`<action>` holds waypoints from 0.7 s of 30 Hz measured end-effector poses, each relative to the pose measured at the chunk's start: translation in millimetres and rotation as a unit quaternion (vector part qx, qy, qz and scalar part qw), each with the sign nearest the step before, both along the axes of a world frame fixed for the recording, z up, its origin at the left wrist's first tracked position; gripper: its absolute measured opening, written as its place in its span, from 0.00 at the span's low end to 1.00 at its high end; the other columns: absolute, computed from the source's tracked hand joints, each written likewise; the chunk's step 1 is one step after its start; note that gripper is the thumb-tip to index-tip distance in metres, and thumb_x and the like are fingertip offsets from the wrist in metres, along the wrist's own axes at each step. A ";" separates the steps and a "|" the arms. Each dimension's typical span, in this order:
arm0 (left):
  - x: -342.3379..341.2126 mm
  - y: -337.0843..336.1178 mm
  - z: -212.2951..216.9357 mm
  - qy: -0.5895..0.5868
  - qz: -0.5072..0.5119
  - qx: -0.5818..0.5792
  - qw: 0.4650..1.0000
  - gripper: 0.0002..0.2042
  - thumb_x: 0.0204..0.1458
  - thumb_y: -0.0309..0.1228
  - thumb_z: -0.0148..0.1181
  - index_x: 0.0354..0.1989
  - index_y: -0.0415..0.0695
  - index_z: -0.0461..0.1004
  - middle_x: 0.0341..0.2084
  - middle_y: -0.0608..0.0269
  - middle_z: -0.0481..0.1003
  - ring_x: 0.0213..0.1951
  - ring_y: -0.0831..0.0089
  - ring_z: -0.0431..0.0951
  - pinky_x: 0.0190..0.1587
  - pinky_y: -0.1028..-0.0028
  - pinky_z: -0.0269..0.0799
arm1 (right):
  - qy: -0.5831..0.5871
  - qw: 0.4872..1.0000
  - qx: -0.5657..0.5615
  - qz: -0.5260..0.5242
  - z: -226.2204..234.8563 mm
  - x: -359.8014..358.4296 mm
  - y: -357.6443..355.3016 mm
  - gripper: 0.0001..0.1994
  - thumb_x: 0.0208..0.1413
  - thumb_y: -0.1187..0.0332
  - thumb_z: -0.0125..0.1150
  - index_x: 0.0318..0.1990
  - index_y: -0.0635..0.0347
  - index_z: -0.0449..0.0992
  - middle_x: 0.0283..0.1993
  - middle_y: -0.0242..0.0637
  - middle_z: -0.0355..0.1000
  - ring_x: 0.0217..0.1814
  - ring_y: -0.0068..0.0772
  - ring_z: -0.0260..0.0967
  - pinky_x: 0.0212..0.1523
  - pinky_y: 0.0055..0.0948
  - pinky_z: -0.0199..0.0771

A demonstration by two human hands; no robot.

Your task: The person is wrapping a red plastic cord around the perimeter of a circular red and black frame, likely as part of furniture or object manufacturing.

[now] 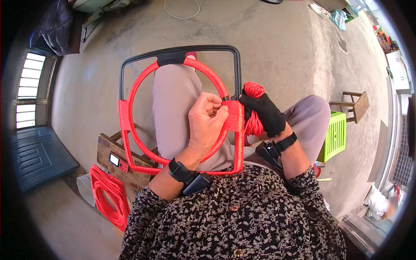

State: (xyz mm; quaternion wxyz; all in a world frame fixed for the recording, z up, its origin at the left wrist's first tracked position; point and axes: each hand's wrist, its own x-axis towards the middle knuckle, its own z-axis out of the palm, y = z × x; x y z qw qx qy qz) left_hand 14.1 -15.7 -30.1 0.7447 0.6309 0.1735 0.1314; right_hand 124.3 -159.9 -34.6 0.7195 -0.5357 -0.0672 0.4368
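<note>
The frame [238,73] sits over my legs [173,91], bare black at the top and wrapped red lower down; the red ring [208,72] inside it meets its right side at a wide band [236,118]. My gloved right hand [269,113] grasps the cord [254,90], a red bundle just beside that band. My bare left hand [205,119] is curled at the band's inner edge, thumb and fingertips drawn together; whether they pinch a strand, I can't tell. To wind well, I'd keep the cord taut, lay every turn flat beside its neighbour without crossing, and press each down with my left thumb.
</note>
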 end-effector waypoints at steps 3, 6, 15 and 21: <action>-1.6 2.9 0.1 0.015 -0.013 -0.007 1.000 0.05 0.55 0.19 0.53 0.38 0.39 0.65 0.26 0.68 0.73 0.29 0.85 0.73 0.32 0.83 0.69 | -0.006 1.000 0.001 0.006 0.5 1.0 -1.8 0.06 0.56 0.68 0.58 0.31 0.61 0.72 0.21 0.28 0.67 0.23 0.18 0.65 0.26 0.20 0.66; 1.5 2.2 1.1 0.019 0.019 -0.003 1.000 0.04 0.57 0.21 0.51 0.39 0.37 0.66 0.25 0.66 0.74 0.27 0.84 0.74 0.29 0.82 0.70 | -0.057 0.998 -0.029 0.018 2.6 3.4 0.1 0.06 0.55 0.69 0.58 0.30 0.61 0.73 0.22 0.29 0.68 0.23 0.18 0.65 0.25 0.20 0.66; 12.4 0.3 -8.6 -0.022 0.046 0.257 0.965 0.03 0.56 0.23 0.53 0.37 0.39 0.73 0.21 0.58 0.76 0.24 0.76 0.78 0.26 0.75 0.74 | -0.061 0.997 -0.050 0.013 3.7 1.6 -9.9 0.07 0.55 0.68 0.59 0.31 0.62 0.74 0.21 0.29 0.69 0.21 0.19 0.66 0.24 0.20 0.66; 19.3 0.3 -8.8 0.007 -0.013 0.178 0.984 0.05 0.58 0.25 0.52 0.38 0.37 0.72 0.25 0.65 0.77 0.26 0.81 0.77 0.29 0.79 0.74 | -0.012 0.999 -0.014 -0.030 2.5 -4.5 -18.4 0.08 0.56 0.66 0.58 0.33 0.62 0.75 0.23 0.31 0.70 0.24 0.21 0.67 0.26 0.22 0.67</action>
